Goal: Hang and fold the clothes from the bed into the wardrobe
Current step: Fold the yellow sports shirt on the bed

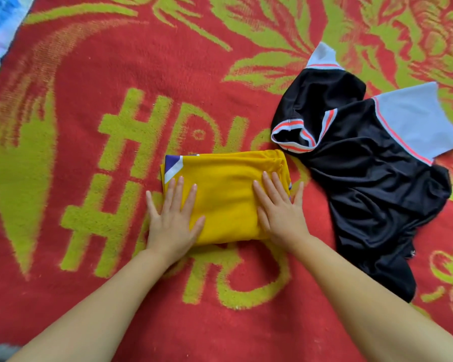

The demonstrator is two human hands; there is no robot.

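Folded yellow garment (225,197) mid-blanket (89,74); black shirt (364,178) just beside at 2 o'clock. Left hand (171,218), right hand (280,210) flat, fingers spread, pressing garment's side edges, gripping nothing.

A folded yellow garment (226,197), with a purple and white patch at its far left corner, is seen lying on a red blanket (94,82) patterned in yellow-green. It is pressed flat by both hands with straight, spread fingers: the left hand (171,218) is laid over its left edge and the right hand (280,212) over its right edge. Just to the right, a black shirt (364,184) with grey and orange-striped trim is spread out, crumpled and unfolded, on the same blanket.
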